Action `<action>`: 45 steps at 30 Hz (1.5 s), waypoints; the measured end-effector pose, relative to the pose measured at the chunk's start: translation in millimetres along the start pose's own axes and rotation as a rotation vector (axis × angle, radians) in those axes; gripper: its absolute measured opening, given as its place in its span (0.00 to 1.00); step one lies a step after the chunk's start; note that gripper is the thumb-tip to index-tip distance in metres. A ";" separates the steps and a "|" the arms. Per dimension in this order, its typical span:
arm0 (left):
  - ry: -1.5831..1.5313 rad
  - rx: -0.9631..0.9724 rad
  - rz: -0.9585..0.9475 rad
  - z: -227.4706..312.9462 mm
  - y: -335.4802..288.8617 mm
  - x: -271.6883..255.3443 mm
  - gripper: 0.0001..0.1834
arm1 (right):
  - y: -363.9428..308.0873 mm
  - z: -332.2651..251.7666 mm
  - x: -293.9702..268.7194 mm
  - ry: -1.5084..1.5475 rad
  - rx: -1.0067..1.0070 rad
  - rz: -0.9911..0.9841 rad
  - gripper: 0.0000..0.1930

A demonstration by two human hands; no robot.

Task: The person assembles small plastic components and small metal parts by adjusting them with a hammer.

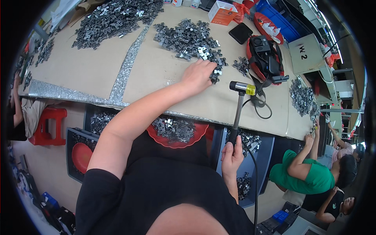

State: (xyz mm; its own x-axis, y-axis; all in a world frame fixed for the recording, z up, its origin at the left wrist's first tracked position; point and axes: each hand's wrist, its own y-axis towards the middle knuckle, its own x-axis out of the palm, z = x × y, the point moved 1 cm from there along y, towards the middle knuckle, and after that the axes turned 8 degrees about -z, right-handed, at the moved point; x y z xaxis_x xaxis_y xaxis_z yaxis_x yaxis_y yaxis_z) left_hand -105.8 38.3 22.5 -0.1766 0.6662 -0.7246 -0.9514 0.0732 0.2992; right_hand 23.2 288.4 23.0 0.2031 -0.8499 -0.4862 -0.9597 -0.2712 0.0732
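My left hand [199,76] reaches across the tabletop to the near edge of a pile of small metal clips [184,37]. Its fingers curl down beside some of the clips, and whatever is under the fingertips is hidden. In my right hand [232,156], closed round the black grip, is a mallet [238,111] with a metal shaft. The mallet stands upright near the table's front edge, its head black on one end and yellow on the other. A red scalloped tray [180,145] full of similar metal parts sits below the table edge in front of me.
A larger heap of metal parts [113,23] lies at the back left. Toward the right are a red basket [250,53] holding a black strapped device, a black cable [270,113] and an orange-white box [221,13]. Grey bins [266,152] stand below; a co-worker in green [309,172] works at right.
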 end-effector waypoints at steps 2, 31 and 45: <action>0.026 -0.091 -0.085 -1.7 4.9 3.3 0.23 | -1.2 1.5 -1.5 0.000 0.009 0.000 0.19; -0.104 -0.142 0.025 1.9 -81.9 -34.3 0.28 | 14.8 -26.4 25.8 -0.273 -0.109 -0.238 0.17; -0.213 -0.220 0.069 -9.3 -89.2 -25.9 0.32 | 21.8 -33.5 29.8 -0.538 -0.261 -0.250 0.16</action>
State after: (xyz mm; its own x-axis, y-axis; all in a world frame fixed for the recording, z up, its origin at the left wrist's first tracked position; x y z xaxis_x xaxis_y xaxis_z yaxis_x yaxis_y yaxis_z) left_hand -18.7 7.6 8.8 -0.2083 0.8064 -0.5534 -0.9748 -0.1250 0.1848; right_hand 14.9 242.1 39.3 0.2236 -0.4204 -0.8793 -0.8034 -0.5903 0.0779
